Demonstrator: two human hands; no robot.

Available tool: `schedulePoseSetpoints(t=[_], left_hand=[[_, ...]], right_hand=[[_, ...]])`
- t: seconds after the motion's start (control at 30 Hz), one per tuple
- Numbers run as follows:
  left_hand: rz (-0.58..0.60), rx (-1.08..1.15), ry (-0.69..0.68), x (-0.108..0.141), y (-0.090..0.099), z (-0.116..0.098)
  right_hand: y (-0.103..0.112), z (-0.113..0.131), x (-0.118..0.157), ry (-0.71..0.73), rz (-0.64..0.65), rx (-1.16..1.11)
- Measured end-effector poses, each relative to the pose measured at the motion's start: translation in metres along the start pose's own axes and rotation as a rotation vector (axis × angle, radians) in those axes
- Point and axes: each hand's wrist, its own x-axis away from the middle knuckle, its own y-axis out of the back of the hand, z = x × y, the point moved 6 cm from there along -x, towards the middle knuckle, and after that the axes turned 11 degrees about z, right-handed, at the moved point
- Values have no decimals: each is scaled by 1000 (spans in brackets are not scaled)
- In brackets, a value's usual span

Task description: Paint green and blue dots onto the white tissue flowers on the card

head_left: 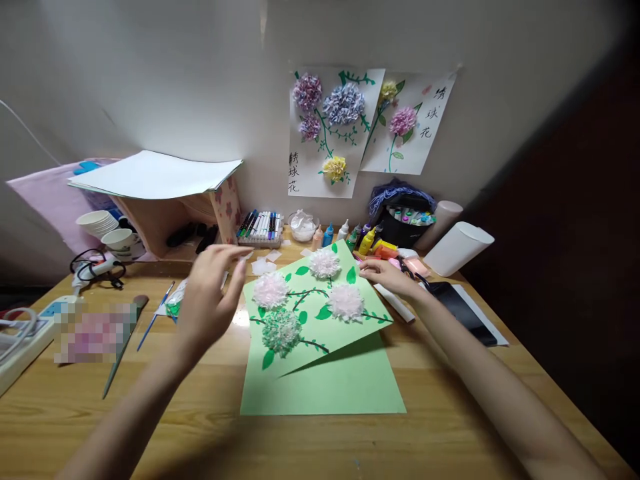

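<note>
A light green sheet with paper flowers (305, 327) lies tilted over a second green sheet (330, 393). Its flowers are fluffy: several are pale pink or white, one is green, with painted leaves and dark stems. My right hand (387, 275) pinches the flowered sheet at its upper right edge, and the sheet's lower right corner is raised. To the left of the sheet, my left hand (213, 290) hovers above the table, thumb and fingers apart, holding nothing. Behind that hand a green-stained piece of plastic (173, 305) is partly hidden.
Paint bottles (327, 235), a marker box (260, 229) and a bowl of white scraps (304, 225) line the back. Brushes (123, 347) and a power strip (35, 333) lie left. A black tablet-like object (463, 313) and a paper roll (457, 250) are right. Flower pictures (333, 143) hang on the wall.
</note>
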Motion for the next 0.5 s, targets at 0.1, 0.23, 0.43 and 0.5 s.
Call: schedulePoseSetpoints(t=[0.1, 0.23, 0.43, 0.5], left_hand=[[452, -11, 143, -38, -46, 25], [852, 215, 329, -57, -102, 57], [940, 577, 453, -39, -124, 73], [919, 604, 484, -33, -123, 76]], right_hand=[[16, 30, -13, 36, 78, 65], [27, 67, -38, 78, 236, 182], [32, 103, -80, 169, 468, 369], [29, 113, -93, 232, 499, 401]])
